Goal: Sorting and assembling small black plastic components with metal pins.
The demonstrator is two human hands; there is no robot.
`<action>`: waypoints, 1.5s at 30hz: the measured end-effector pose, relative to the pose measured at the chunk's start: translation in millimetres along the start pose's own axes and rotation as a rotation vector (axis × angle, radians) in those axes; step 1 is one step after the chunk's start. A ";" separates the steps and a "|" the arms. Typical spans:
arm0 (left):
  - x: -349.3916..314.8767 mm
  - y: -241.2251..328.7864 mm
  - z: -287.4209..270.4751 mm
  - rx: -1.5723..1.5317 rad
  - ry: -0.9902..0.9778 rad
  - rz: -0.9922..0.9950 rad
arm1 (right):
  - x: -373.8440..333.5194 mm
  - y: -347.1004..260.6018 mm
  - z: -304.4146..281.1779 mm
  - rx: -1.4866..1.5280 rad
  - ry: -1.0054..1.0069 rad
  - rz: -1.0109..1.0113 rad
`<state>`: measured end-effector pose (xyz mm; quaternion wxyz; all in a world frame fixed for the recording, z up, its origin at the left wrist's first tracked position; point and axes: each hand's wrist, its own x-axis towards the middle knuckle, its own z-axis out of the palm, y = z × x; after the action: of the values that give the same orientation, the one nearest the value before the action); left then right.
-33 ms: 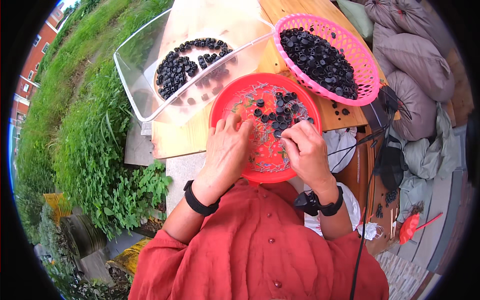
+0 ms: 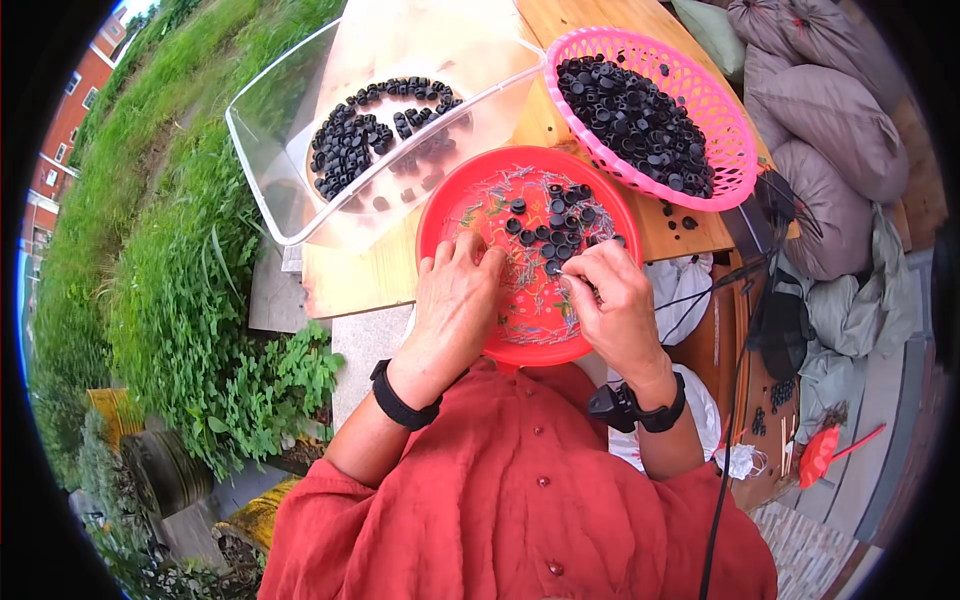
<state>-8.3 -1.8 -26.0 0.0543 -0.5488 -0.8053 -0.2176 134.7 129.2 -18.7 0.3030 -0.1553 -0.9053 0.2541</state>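
Note:
A round red tray (image 2: 520,351) holds small black caps (image 2: 558,225) and many thin grey metal pins (image 2: 550,327). Over its left side, my left hand (image 2: 457,305) is closed with bent fingers; the thumb and anything it grips are hidden. On the tray's right, my right hand (image 2: 615,305) pinches with thumb and forefinger beside the nearest caps. Something dark shows among its curled fingers, too small to name.
Behind the tray, a clear plastic bin (image 2: 285,238) holds black pieces (image 2: 350,145) set in curved rows. A pink mesh basket (image 2: 738,165) at the back right is heaped with black caps. Both stand on a wooden table (image 2: 350,285). Dark cables (image 2: 745,265) hang at the right.

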 end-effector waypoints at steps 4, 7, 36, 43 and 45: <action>-1.2 -0.2 5.7 -0.044 -0.148 -0.034 | -4.1 -2.6 -1.3 0.233 0.042 0.164; -0.8 3.7 7.0 -0.143 -0.175 -0.031 | -5.9 0.7 -0.8 0.258 0.049 0.198; -13.8 -0.6 -6.5 -0.233 -0.188 0.029 | 9.2 15.9 -14.0 -0.218 -0.291 0.027; -13.9 2.5 -9.5 -0.191 -0.191 0.056 | 5.6 6.7 -14.1 0.050 -0.191 0.109; -13.2 5.6 -11.5 -0.421 -0.102 -0.047 | 2.6 -1.4 -17.5 0.363 -0.249 0.377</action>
<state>0.2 -16.2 -18.4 -0.1075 -0.5396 -0.7561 -0.3543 143.4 135.7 -4.7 0.1601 -0.2316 -0.8304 0.4807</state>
